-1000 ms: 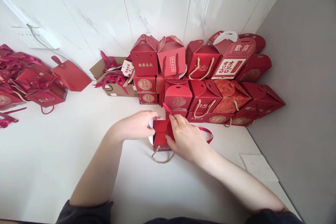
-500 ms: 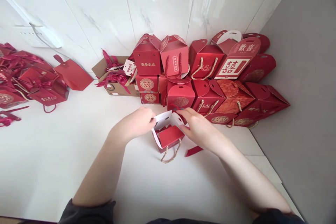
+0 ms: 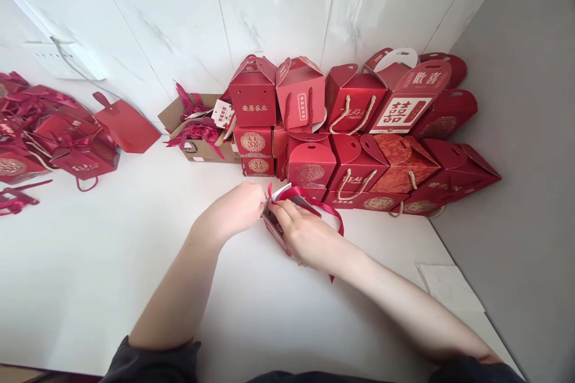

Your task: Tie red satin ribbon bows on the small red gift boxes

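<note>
A small red gift box (image 3: 275,233) stands on the white table in front of me, its white-lined flap (image 3: 283,190) raised at the back. My left hand (image 3: 236,212) is closed at the box's left edge, its fingertips pinching the flap there. Across the top of the box reaches my right hand (image 3: 309,233), fingers closed on a red ribbon (image 3: 335,211) near my left fingertips. One short end of the ribbon sticks up between the hands, and the rest loops to the right and down to the table. My right hand hides most of the box's front and inside.
Red gift boxes (image 3: 309,164) stand stacked in rows along the tiled wall. Beside them sits a cardboard carton (image 3: 209,151) with ribbons and tags. More red boxes (image 3: 87,152) are piled at the left, near a flat red bag (image 3: 128,125). A grey wall (image 3: 521,131) borders the right.
My right hand has moved left over the box, from its right flap to beside my left hand, drawing the ribbon across. The left hand has stayed at the left edge.
</note>
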`<state>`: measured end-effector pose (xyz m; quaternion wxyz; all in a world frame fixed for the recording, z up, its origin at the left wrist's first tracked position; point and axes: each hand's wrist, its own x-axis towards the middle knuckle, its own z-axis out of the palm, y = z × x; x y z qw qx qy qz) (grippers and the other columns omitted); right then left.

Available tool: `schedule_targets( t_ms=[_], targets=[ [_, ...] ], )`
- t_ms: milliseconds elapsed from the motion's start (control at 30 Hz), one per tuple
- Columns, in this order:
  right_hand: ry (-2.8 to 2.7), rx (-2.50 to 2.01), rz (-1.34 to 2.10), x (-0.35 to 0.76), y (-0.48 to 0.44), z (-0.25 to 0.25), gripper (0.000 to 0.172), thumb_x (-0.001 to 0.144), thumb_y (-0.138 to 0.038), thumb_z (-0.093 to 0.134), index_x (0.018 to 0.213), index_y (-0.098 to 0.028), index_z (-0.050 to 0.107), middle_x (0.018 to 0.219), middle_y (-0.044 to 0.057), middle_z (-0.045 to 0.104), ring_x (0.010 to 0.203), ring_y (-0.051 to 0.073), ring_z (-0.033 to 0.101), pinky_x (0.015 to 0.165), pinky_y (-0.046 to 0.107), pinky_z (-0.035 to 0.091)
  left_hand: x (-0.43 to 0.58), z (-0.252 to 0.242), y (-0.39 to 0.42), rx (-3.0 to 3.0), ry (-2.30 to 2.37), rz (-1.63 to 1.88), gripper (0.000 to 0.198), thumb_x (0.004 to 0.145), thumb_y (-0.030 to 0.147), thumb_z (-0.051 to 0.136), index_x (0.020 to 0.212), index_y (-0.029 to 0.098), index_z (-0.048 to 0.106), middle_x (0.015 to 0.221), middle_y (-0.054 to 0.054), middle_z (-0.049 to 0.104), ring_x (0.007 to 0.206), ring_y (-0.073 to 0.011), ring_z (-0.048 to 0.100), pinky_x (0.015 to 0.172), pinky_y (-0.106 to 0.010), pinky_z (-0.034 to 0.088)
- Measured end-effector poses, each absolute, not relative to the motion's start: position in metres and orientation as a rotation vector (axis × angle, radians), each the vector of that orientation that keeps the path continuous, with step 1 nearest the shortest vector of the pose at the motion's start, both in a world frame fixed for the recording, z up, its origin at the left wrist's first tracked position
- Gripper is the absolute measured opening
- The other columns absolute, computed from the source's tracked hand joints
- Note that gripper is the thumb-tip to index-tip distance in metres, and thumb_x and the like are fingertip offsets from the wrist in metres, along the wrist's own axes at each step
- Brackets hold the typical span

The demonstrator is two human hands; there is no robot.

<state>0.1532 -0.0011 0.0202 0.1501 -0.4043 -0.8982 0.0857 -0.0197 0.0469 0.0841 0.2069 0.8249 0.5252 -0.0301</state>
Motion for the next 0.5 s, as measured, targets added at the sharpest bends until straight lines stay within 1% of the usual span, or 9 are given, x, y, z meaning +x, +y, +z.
schedule_targets(
  t_ms=[33, 133, 167, 200, 333, 400, 500],
  targets=[
    [-2.599, -1.179, 0.267, 0.153, 0.0, 0.02, 0.05, 0.083, -0.002, 0.041, 0.133, -0.006, 0.042, 0.123, 0.017, 0.056, 0.102, 0.025, 0.06, 0.083, 0.036, 0.052, -0.02, 0.084, 0.047, 2.307, 1.471, -0.099, 0.031, 0.085, 0.023, 0.037, 0.055, 0.018, 0.035, 0.058, -0.003, 0.048, 0.045, -0.0114, 0.034, 0.046, -0.029, 0.024],
    [-2.629, -1.244, 0.38, 0.155, 0.001, 0.025, 0.041, 0.087, -0.005, 0.039, 0.126, -0.009, 0.05, 0.114, 0.014, 0.059, 0.081, 0.02, 0.063, 0.066, 0.031, 0.053, -0.021, 0.084, 0.048, 2.341, 1.458, -0.114, 0.031, 0.085, 0.022, 0.037, 0.054, 0.018, 0.034, 0.057, -0.003, 0.045, 0.045, -0.0113, 0.031, 0.046, -0.03, 0.022],
    [-2.618, -1.248, 0.419, 0.157, 0.001, 0.029, 0.037, 0.089, -0.006, 0.039, 0.124, -0.01, 0.052, 0.113, 0.013, 0.06, 0.078, 0.02, 0.064, 0.064, 0.03, 0.052, -0.022, 0.084, 0.048, 2.338, 1.452, -0.107, 0.031, 0.085, 0.022, 0.037, 0.054, 0.018, 0.035, 0.058, -0.003, 0.045, 0.045, -0.0114, 0.032, 0.046, -0.03, 0.022],
    [-2.593, -1.242, 0.453, 0.16, -0.001, 0.034, 0.035, 0.09, -0.008, 0.039, 0.122, -0.012, 0.054, 0.112, 0.013, 0.061, 0.079, 0.019, 0.064, 0.064, 0.03, 0.052, -0.022, 0.084, 0.048, 2.325, 1.443, -0.099, 0.03, 0.084, 0.022, 0.038, 0.055, 0.018, 0.036, 0.058, -0.003, 0.046, 0.046, -0.0115, 0.034, 0.046, -0.029, 0.023],
    [-2.419, -1.213, 0.551, 0.181, -0.013, 0.059, 0.03, 0.093, -0.01, 0.04, 0.113, -0.019, 0.06, 0.106, 0.008, 0.063, 0.089, 0.019, 0.064, 0.076, 0.03, 0.052, -0.023, 0.084, 0.047, 2.249, 1.41, -0.078, 0.029, 0.084, 0.027, 0.042, 0.057, 0.018, 0.047, 0.061, -0.003, 0.052, 0.048, -0.0135, 0.043, 0.047, -0.029, 0.026],
    [-2.384, -1.191, 0.582, 0.194, -0.021, 0.071, 0.027, 0.093, -0.011, 0.043, 0.108, -0.019, 0.063, 0.099, 0.007, 0.064, 0.084, 0.018, 0.064, 0.075, 0.029, 0.052, -0.022, 0.084, 0.047, 2.244, 1.435, -0.073, 0.031, 0.084, 0.029, 0.045, 0.056, 0.018, 0.048, 0.059, -0.004, 0.051, 0.047, -0.0135, 0.042, 0.047, -0.029, 0.026],
    [-2.451, -1.153, 0.665, 0.208, -0.03, 0.083, 0.023, 0.091, -0.011, 0.049, 0.101, -0.021, 0.067, 0.087, 0.004, 0.066, 0.077, 0.016, 0.062, 0.07, 0.028, 0.05, -0.022, 0.084, 0.049, 2.246, 1.451, -0.083, 0.037, 0.086, 0.033, 0.046, 0.053, 0.018, 0.042, 0.059, -0.004, 0.05, 0.045, -0.0125, 0.037, 0.048, -0.03, 0.025]
  ],
)
